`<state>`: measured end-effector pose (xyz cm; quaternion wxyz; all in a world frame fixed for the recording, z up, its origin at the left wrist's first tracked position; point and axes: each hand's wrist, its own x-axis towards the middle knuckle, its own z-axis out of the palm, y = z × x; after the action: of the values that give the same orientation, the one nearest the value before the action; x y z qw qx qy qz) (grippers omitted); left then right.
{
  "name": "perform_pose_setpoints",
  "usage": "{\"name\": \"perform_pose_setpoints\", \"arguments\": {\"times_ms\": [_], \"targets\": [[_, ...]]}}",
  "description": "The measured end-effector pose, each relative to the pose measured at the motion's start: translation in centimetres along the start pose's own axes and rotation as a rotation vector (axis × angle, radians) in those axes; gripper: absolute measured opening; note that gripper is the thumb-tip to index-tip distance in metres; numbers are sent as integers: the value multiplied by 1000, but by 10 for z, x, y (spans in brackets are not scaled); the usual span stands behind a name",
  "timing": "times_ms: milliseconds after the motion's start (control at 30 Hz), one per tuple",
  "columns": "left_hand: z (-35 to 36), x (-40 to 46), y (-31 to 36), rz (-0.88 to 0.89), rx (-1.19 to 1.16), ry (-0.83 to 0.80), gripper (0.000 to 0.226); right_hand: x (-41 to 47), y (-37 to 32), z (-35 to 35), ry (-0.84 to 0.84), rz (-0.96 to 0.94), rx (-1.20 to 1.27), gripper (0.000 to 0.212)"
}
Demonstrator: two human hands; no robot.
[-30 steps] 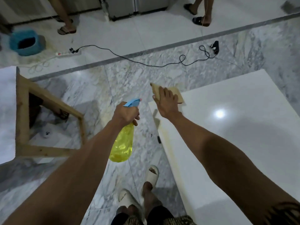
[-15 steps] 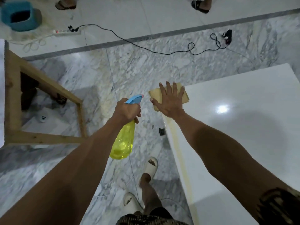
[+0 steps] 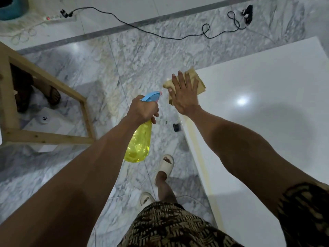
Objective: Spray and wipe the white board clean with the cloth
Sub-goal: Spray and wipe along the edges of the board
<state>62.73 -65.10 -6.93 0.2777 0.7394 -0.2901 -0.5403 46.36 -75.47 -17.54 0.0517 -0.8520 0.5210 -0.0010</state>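
The white board [image 3: 263, 122] lay flat, raised above the marble floor [image 3: 142, 56], and served as the reference for all positions below. The tan cloth [image 3: 196, 78] sat on the board's far left corner, part of it hanging past the edge. The right hand [image 3: 185, 93] pressed down on the cloth with flat, straight fingers; it gripped nothing. The left hand [image 3: 144, 110] was clenched round the neck of the yellow spray bottle [image 3: 138, 145], held off the board's left edge above the floor, its blue trigger head [image 3: 150, 96] pointing toward the cloth corner.

Judged step: wiping, at the corner of the board. A yellowish streak [image 3: 199, 148] ran along the board's left edge, nearer the person than the cloth, so that margin appeared unfinished.

The next move would call for drawing the cloth along the left edge over the streak under steady flat pressure, keeping it from slipping off the side. A further spray would require bringing the nozzle over the board first
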Motion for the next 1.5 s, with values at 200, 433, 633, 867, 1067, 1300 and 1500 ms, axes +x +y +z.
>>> {"name": "perform_pose_setpoints", "arguments": {"times_ms": [200, 433, 633, 867, 1067, 1300, 1500], "targets": [[6, -22, -6, 23, 39, -17, 36, -56, -2, 4, 41, 23, -19, 63], [25, -71, -30, 60, 78, -59, 45, -135, -2, 5, 8, 26, 2, 67], [60, -136, -80, 99, 111, -109, 55, -234, 6, 18, 34, 25, -3, 68], [111, -203, -135, 98, 143, -169, 27, -324, 11, 23, 16, 66, 4, 68], [149, -250, -167, 56, 160, -188, 34, -394, 21, 25, 4, 65, 33, 66], [203, -318, -207, 49, 158, -146, 36, -485, 29, 24, -7, 93, 30, 66], [246, -383, -244, 38, 125, -135, 34, -578, 44, 24, -4, 64, 48, 65]]}}
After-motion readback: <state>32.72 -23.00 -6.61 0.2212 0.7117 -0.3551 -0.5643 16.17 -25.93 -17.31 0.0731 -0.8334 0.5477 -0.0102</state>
